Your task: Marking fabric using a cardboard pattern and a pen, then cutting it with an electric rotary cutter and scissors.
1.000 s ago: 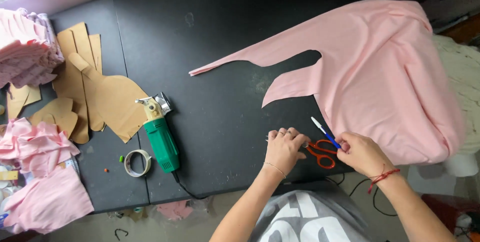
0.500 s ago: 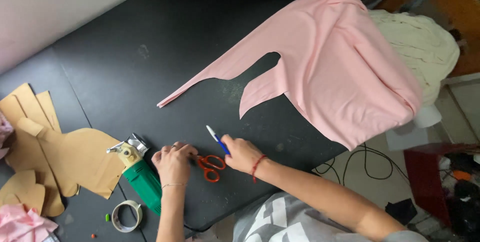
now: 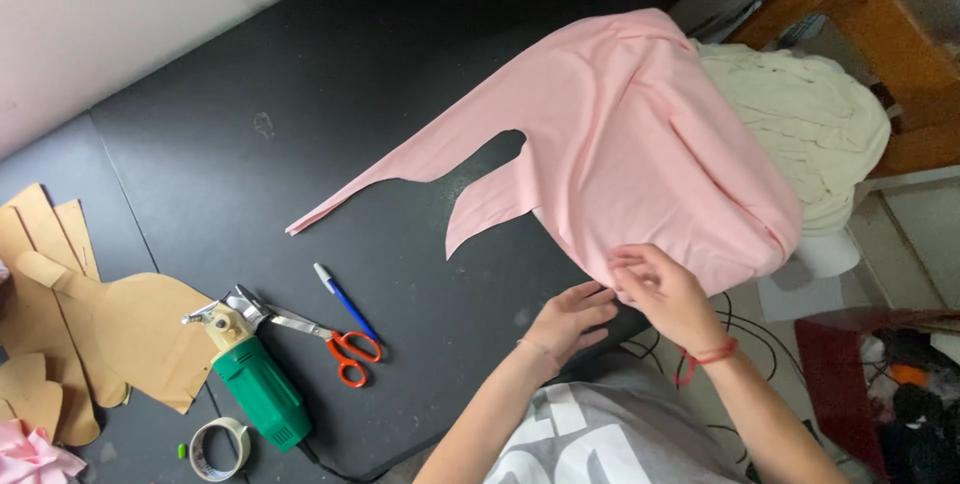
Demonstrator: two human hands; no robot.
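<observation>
Pink fabric (image 3: pixel 640 144) lies spread over the right part of the black surface (image 3: pixel 300 94), with one long narrow strip tapering to the left and a shorter flap below it; its bulk drapes off the right edge, over a heap of cream-coloured cloth (image 3: pixel 810 114). The right hand (image 3: pixel 665 289) grips the near edge of the pink fabric, fingers closed and pinching the cloth at the surface's front edge. The left hand (image 3: pixel 570 319) rests just beside it, fingers loosely extended and flat on the surface, its fingertips reaching the fabric's edge; whether it grips anything cannot be told.

Well to the left of the hands, a pair of orange-handled scissors (image 3: pixel 335 344) lies on the surface with a blue pen (image 3: pixel 345 302) just beside it. Farther left sits a green electric cutter (image 3: pixel 255 379), a roll of tape (image 3: pixel 218 447) near its lower end, and brown card pattern pieces (image 3: pixel 110 324) at the left edge.
</observation>
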